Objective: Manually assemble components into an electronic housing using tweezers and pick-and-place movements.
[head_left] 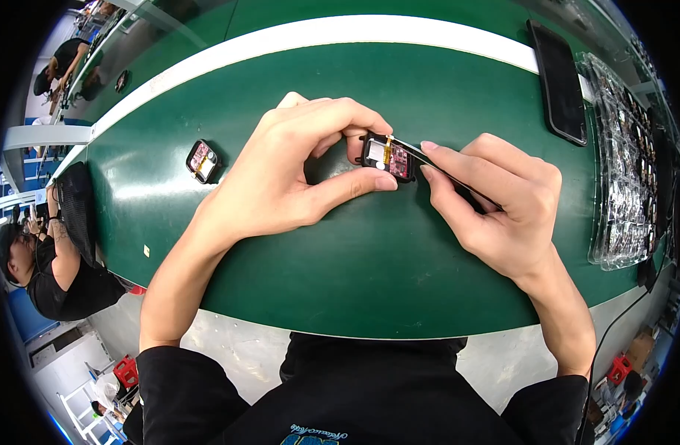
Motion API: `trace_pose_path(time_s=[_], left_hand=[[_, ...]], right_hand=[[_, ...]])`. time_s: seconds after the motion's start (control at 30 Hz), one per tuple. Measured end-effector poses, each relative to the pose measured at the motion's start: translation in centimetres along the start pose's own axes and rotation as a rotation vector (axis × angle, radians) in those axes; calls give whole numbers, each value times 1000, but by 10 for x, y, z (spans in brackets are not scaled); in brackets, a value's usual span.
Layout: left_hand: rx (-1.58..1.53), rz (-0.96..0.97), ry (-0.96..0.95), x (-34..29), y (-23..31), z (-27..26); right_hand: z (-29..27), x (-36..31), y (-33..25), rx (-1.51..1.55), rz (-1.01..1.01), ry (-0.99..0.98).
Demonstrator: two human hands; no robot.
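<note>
Just above the middle of the green table (317,282), my left hand (280,163) grips a small black smartwatch case (400,165) between thumb and fingers. The case is without a cover on the side facing me; a pinkish-red circuit board, a silvery block and a yellow flex strip (387,152) show inside. My right hand (503,193) is closed in a pinch on dark tweezers (458,182). Their tips reach the upper edge of the case near the flex strip; whether they grip it I cannot tell. A second, similar open watch case (202,161) lies to the left.
Stacked clear plastic trays (625,170) filled with small parts stand at the right. Beside them lies a black phone (558,81). A white strip (340,30) crosses the table's far side. A dark cable (621,315) runs down the right. A person (58,259) sits at the left.
</note>
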State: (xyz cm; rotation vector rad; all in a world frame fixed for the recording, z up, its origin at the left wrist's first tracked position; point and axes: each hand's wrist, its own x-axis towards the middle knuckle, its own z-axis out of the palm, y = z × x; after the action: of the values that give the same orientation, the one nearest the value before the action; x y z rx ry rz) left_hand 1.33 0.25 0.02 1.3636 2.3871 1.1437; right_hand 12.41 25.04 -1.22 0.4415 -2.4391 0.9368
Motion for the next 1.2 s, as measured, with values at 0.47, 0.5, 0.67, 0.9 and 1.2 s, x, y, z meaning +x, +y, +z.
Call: trace_pose_path(time_s=[0.47, 0.5, 0.67, 0.9, 1.2], left_hand=[[-108, 35, -105, 1, -13, -13], [-109, 32, -105, 1, -14, -13], [-91, 62, -94, 0, -13, -12], [-65, 74, -106, 0, -11, -12], [-65, 76, -114, 2, -6, -11]], right_hand=[[-7, 6, -3, 283, 219, -96], [-9, 7, -5, 280, 236, -112], [-10, 4, -3, 283, 264, -147], [-9, 6, 0, 271, 223, -159], [-11, 5, -1, 276, 227, -187]])
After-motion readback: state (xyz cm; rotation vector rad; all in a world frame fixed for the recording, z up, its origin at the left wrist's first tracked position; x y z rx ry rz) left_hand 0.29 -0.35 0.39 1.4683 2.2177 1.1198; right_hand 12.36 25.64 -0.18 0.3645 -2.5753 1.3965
